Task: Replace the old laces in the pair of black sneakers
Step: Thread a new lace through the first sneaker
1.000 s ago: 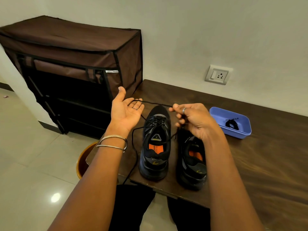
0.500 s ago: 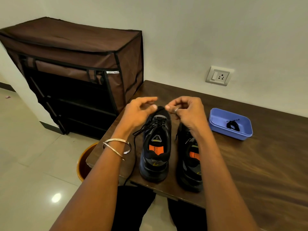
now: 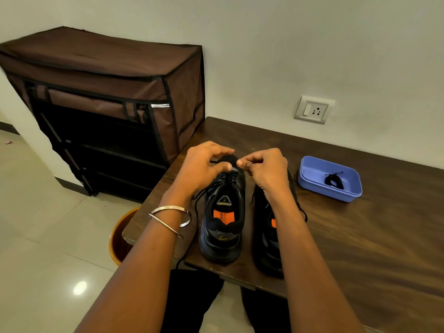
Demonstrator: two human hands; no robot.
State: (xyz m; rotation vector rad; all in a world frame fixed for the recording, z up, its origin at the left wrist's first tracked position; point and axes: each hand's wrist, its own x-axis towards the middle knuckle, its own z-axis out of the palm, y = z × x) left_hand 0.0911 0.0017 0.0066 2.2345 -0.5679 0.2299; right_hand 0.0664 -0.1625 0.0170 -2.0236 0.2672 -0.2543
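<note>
We find both sneakers point(image 3: 223, 224) standing on the table point(image 3: 360, 236). Left hand point(image 3: 204, 164) and right hand point(image 3: 266, 169), fingers curled, pinch the lace point(image 3: 199, 200) above the left sneaker's toe.

Sneakers black: left one point(image 3: 223, 222) with orange insole patch and yellow heel mark, right one point(image 3: 269, 234) showing an orange spot. Laces point(image 3: 224, 180) black. Tray point(image 3: 330, 179) periwinkle blue, black bundle point(image 3: 333, 180) inside. Table point(image 3: 360, 236) dark wood grain. Cabinet point(image 3: 108, 75) brown, black trim. Bin point(image 3: 119, 239) orange. Bangles point(image 3: 171, 218) silver.
</note>
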